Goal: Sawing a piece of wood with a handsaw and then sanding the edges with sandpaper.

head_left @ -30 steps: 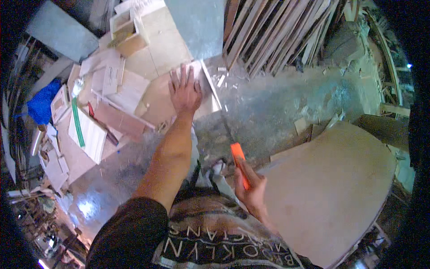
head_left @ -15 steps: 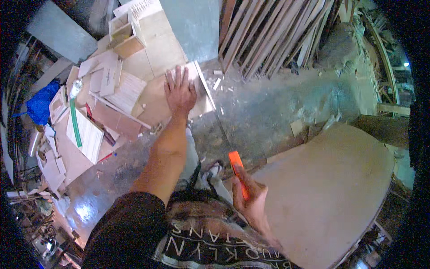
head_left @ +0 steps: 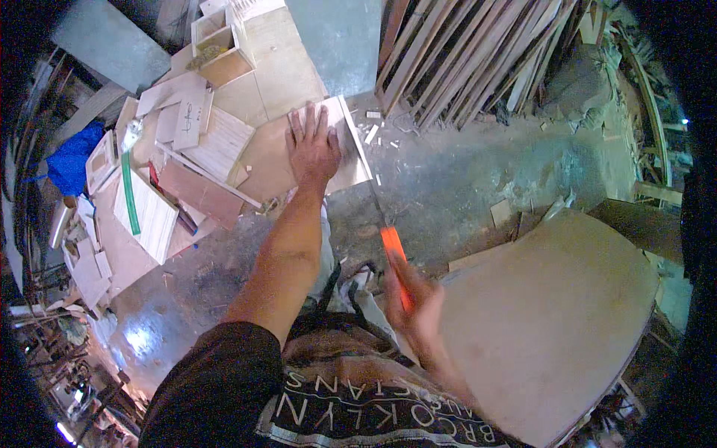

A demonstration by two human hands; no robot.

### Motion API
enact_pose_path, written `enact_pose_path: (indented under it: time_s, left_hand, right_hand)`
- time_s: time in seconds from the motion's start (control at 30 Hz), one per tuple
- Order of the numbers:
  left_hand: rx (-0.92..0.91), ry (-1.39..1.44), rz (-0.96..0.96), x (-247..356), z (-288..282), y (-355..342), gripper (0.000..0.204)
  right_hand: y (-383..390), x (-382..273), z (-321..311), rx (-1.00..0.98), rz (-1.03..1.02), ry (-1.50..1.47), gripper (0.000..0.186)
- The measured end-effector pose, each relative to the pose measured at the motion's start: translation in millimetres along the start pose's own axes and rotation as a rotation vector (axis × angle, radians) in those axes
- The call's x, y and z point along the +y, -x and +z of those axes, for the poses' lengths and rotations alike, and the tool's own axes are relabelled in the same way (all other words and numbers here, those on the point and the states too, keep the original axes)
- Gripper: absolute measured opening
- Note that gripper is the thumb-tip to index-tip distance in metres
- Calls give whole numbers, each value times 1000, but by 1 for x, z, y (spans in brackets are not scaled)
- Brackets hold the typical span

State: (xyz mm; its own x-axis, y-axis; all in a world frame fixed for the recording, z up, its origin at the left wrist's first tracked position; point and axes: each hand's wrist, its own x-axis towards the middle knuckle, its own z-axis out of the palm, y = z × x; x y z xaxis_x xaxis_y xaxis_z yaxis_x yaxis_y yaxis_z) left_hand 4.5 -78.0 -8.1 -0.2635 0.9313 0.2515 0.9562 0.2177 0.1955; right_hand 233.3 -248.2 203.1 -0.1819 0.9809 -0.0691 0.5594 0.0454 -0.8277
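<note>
My left hand point(head_left: 314, 149) lies flat with fingers spread on a light plywood board point(head_left: 346, 167), close to its right end. A narrow pale strip point(head_left: 354, 136) runs along that end. My right hand point(head_left: 415, 302), slightly blurred, is wrapped round the orange handle of a handsaw point(head_left: 391, 245). The saw's thin dark blade points away from me and meets the near corner of the board, by the pale strip. How deep the blade sits in the wood I cannot tell.
Wood offcuts point(head_left: 216, 142) and an open wooden box point(head_left: 224, 63) cover the bench to the left, with a green strip point(head_left: 130, 196) and blue plastic point(head_left: 75, 160). Long boards point(head_left: 463, 60) lean at the back. A large curved panel point(head_left: 553, 321) stands at right. Scraps litter the floor.
My right hand has pushed the saw forward, away from me, toward the board. The left hand stays pressed on the board. The whole view has shifted slightly.
</note>
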Motion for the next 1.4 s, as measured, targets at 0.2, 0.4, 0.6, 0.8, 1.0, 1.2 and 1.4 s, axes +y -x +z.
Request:
enact_pose_path:
  time_s: [0.2, 0.4, 0.6, 0.8, 1.0, 1.2, 1.4]
  left_hand:
    - [-24, 39, 29, 39, 8, -4, 54]
    - [93, 58, 34, -2, 1, -4, 51]
    - [-1, 26, 49, 38, 14, -13, 54]
    - [11, 3, 31, -4, 1, 9, 54]
    - [-12, 36, 94, 44, 12, 7, 54]
    - [-2, 34, 39, -12, 4, 2, 55]
    - [-26, 82, 51, 22, 4, -4, 55]
  right_hand:
    - [-101, 38, 40, 33, -51, 66, 28]
    - [5, -13, -11, 21, 83, -47, 29]
    - [-93, 55, 48, 40, -52, 155, 29]
    - [10, -9, -14, 37, -30, -41, 33]
    - [-100, 58, 40, 28, 2, 137, 31]
    - [-16, 12, 9, 69, -113, -22, 46]
    - [-79, 51, 40, 11, -96, 113, 35]
